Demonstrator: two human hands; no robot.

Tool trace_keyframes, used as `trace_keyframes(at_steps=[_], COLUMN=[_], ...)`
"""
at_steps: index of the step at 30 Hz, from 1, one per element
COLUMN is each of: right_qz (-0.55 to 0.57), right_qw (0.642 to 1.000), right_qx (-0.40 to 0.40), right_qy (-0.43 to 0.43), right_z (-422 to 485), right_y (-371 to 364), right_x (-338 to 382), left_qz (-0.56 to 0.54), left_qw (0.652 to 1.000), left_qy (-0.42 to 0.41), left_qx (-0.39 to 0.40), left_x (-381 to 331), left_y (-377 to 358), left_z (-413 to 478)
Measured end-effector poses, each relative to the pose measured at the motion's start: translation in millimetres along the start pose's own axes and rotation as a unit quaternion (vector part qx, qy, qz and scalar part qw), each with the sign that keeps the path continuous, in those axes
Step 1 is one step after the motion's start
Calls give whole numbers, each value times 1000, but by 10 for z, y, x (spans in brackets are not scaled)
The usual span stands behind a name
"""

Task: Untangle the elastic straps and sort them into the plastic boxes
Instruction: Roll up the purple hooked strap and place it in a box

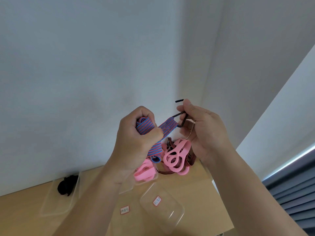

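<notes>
Left hand (pixel 134 145) around striped strap (pixel 167 126)

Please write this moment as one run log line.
left hand: grips striped strap | right hand: pinches its black hook | pink straps: piled on table

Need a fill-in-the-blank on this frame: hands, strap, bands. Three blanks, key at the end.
1. The left hand grips a bunched strap striped blue and ____.
2. The right hand pinches that strap's ____ metal hook.
3. The loose bands heaped on the table are ____.
Missing words: red; black; pink.
</notes>
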State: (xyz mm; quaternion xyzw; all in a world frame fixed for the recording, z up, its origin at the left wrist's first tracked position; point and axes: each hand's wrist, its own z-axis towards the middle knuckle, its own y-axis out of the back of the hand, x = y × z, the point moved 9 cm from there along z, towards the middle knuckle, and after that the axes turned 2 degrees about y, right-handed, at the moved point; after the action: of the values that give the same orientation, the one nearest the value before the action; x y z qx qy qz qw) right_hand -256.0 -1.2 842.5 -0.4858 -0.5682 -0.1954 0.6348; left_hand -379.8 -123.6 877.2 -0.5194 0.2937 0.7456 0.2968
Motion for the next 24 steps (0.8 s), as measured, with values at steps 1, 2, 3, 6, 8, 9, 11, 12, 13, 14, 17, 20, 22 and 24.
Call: trace_keyframes(at_steps=[1, 2, 3, 6, 8, 9, 11, 12, 13, 14, 17, 20, 22, 24], right_qz=[13, 25, 37, 71, 61, 48, 16, -2, -19, -35, -65, -128, -200, -265], right_qw=[1000, 1000, 999, 995, 989, 986, 984, 982, 980, 977, 976, 977, 967, 950], right_qx=[-5, -6, -3, 58, 112, 128, 151, 164, 178, 191, 195, 169, 149, 127], right_qy=[1, 0, -4, -42, -80, -90, -93, -91, -89, -87, -71, -17, 46, 109], right_z=[-8, -13, -13, -25, -65, -80, -101, -112, -125, -139, -136, -113, -114, -146], right_y=[-6, -16, -33, -138, -212, -219, -208, -205, -209, -217, -215, -179, -160, -192], right_x=[-30, -57, -82, -155, -215, -237, -243, -231, -216, -201, -172, -111, -41, 16], left_qz=[-4, -8, -13, -22, -23, -21, -21, -20, -16, -11, -9, -3, 14, 16], left_qw=[1000, 1000, 999, 997, 997, 998, 998, 999, 999, 999, 999, 999, 999, 998], left_qy=[-1, 0, 2, 2, -4, -8, -13, -14, -17, -20, -20, -5, 14, 49], left_qx=[-12, -24, -37, -67, -68, -65, -54, -49, -45, -43, -39, -41, -40, -23], left_x=[13, 29, 47, 70, 66, 60, 60, 63, 62, 54, 49, 82, 119, 176], left_y=[12, 20, 28, 49, 47, 41, 27, 16, 5, -5, -32, -22, -7, -32], left_z=[-2, -2, -2, 15, 27, 29, 28, 27, 27, 29, 33, 27, 39, 58])
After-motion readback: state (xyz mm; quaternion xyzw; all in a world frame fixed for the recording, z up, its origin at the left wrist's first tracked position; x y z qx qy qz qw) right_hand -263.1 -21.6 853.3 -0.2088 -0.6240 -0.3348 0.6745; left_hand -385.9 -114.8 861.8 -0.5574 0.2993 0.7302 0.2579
